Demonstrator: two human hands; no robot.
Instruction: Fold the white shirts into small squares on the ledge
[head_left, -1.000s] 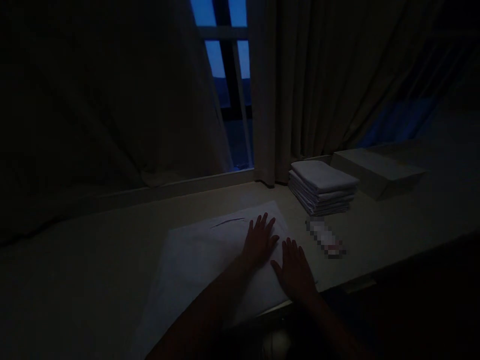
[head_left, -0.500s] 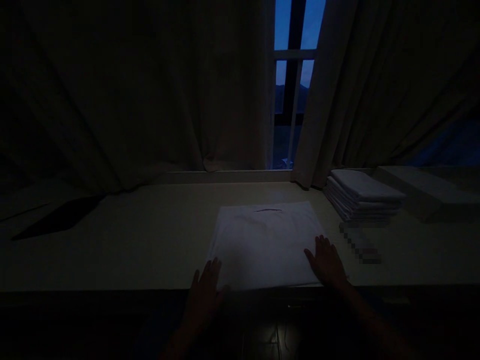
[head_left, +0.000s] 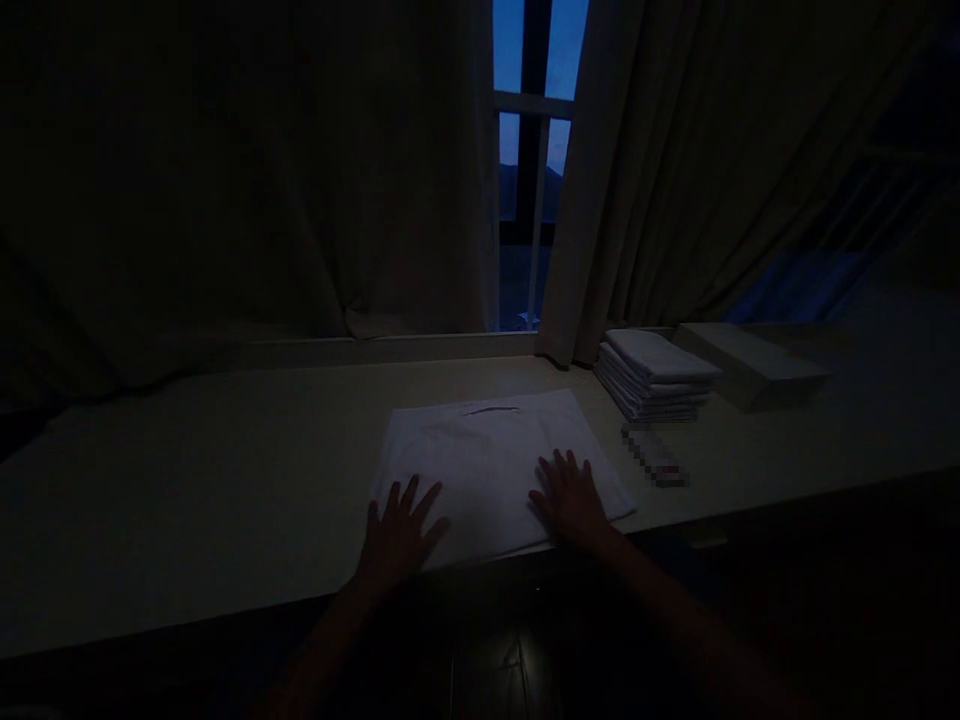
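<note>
A white cloth item lies flat on the pale table in front of me, its near edge close to the table's front edge. Near its far side runs a short dark curved line; whether it is a neckline, a slit or a print I cannot tell. On the cloth's near left part rests my left hand, palm down with fingers spread. My right hand lies on the near right part, also with fingers apart. Neither hand grips anything.
A stack of folded white cloths stands at the back right, with a pale box beside it. A pixelated object lies before the stack. Curtains and a window are behind the table. The room is dark.
My view has turned to the right, shifting the scene left. Both hands have moved inward from the cloth's side edges onto its surface, with fingers spread wider.
</note>
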